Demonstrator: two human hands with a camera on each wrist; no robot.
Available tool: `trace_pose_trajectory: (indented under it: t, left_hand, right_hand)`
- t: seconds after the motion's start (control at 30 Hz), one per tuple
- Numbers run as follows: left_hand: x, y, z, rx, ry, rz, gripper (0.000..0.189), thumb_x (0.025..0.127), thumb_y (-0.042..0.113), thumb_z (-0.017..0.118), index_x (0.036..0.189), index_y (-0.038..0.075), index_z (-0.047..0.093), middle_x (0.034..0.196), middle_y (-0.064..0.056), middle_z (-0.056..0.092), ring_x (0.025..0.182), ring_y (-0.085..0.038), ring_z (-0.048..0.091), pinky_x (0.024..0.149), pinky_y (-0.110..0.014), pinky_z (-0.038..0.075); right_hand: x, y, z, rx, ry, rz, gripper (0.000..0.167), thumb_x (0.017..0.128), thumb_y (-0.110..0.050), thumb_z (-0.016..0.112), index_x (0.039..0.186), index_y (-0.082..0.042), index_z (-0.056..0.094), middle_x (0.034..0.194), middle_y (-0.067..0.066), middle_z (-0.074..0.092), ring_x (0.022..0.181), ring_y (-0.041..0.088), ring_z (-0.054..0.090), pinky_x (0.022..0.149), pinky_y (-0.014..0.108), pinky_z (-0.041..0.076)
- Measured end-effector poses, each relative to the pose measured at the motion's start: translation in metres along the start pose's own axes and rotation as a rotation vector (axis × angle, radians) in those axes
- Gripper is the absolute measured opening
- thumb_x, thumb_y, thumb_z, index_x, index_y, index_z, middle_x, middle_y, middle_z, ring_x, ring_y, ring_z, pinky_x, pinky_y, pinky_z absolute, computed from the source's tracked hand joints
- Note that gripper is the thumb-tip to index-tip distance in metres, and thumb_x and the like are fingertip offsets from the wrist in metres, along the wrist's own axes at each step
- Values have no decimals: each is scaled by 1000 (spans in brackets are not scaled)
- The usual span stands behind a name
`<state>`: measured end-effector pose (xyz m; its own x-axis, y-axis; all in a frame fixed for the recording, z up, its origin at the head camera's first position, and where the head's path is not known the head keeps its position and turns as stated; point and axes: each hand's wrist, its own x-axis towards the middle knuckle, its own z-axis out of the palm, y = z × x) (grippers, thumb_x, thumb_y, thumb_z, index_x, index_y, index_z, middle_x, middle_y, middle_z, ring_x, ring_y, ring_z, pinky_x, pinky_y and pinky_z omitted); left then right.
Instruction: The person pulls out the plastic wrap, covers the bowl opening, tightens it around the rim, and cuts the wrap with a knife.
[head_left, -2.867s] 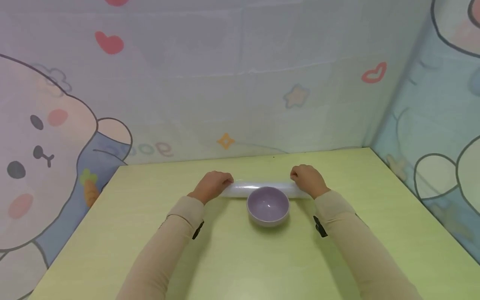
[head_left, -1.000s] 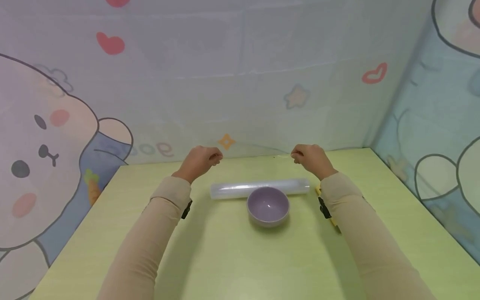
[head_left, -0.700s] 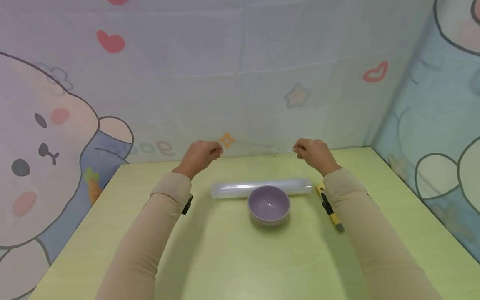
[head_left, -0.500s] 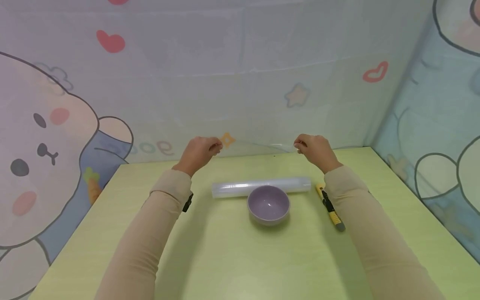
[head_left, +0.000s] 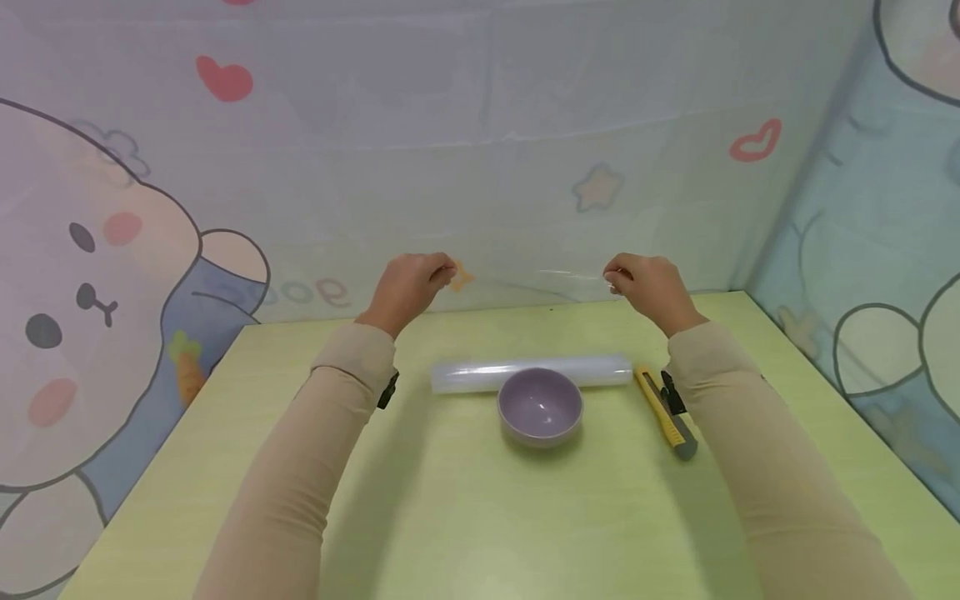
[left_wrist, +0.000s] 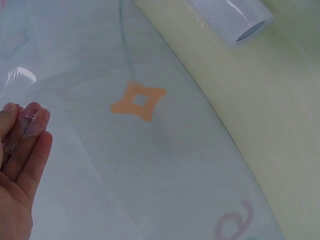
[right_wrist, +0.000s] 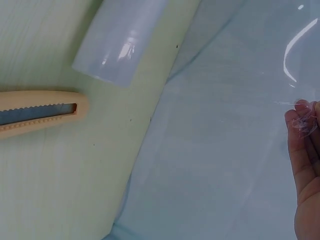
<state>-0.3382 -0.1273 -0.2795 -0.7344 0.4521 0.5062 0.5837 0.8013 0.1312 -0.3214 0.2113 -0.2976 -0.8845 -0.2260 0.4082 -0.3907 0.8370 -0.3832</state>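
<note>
Facing a pale cartoon-printed fabric backdrop (head_left: 375, 92) across a light green tabletop (head_left: 480, 525). From the head view, holding clear cling film (head_left: 570, 273) at two well-separated spots, pinching with the left hand (head_left: 406, 288) and the right hand (head_left: 651, 287), both in the air beyond the cling-film roll (head_left: 480, 375). Judging by this, being at the step of spreading film off the roll, and probably needing next an even, level pull without creasing the sheet. Also showing the roll lying just behind the lavender bowl (head_left: 542, 435), whether touching or not being unclear, with a yellow utility knife (head_left: 662, 410) lying near the roll's right end.

From the left wrist view, squeezing film between thumb and fingertips (left_wrist: 44, 142), with clear plastic lying over the tips and the roll sitting well apart.

From the right wrist view, likewise gripping bunched film at the fingers (right_wrist: 297, 150), with roll and knife lying well apart.
</note>
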Motion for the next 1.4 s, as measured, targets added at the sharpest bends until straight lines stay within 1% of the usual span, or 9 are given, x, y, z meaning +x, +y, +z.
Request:
trace_pose_trajectory:
  t: [0.1,0.23,0.47,0.63,0.77,0.9,1.07,1.27,1.4]
  left_hand:
    - [2,3,-1,-6,15,-3,21,91,18,57,105,6,67,97,-10,70,82,-22,66,76,-32,52]
    - [1,4,-4,-10,33,-11,21,91,17,57,104,6,67,98,-10,70,84,-22,66,77,-32,52]
    - [0,6,-9,-7,61,-3,20,90,17,57,104,6,67,98,-11,70,84,-22,66,77,-32,52]
    - [-4,8,-14,-11,54,-7,21,90,19,57,104,6,67,97,-10,70,84,-22,66,76,-32,52]
    - [-5,10,-18,-25,53,11,20,90,18,58,103,6,68,98,-9,70,85,-22,66,77,-33,51]
    - [-1,12,-19,-31,57,27,20,91,17,56,103,5,67,99,-10,70,87,-22,66,78,-33,51]
    - [4,15,-23,-11,65,4,20,90,16,57,103,5,68,99,-10,70,87,-23,66,78,-33,52]
    - [10,14,-25,31,109,-2,21,92,19,55,102,4,67,93,-10,71,80,-22,66,74,-32,52]
    - [14,16,-26,41,125,-20,22,93,20,54,102,4,67,92,-10,71,80,-21,66,73,-32,52]
  right_hand:
    - [1,1,-3,-3,23,-15,18,94,-16,53,98,-3,64,84,15,69,75,27,63,69,41,48]
    - [3,1,-3,0,35,-26,17,93,-16,54,96,-3,65,82,14,68,73,26,62,68,41,47]
    - [5,-2,-6,-10,79,-61,18,93,-15,53,97,-1,64,83,16,69,75,28,64,71,43,49]
    - [5,-5,-9,-12,67,-77,19,94,-17,53,98,-3,64,82,15,69,74,28,64,70,43,48]
    - [3,-4,-13,-30,60,-95,18,93,-16,53,97,-3,64,82,14,69,74,27,64,69,42,48]
    - [3,-5,-18,-36,73,-84,17,93,-15,54,97,-2,64,83,15,69,75,28,64,69,43,48]
    - [6,-9,-22,-38,78,-76,18,93,-15,54,98,-2,64,85,16,68,76,29,64,71,44,48]
    - [9,-13,-26,-34,112,-84,19,94,-15,53,99,-1,64,86,18,68,76,30,63,71,44,48]
    - [11,-15,-29,-37,125,-75,20,94,-16,52,99,-1,64,86,17,67,75,29,62,70,44,47]
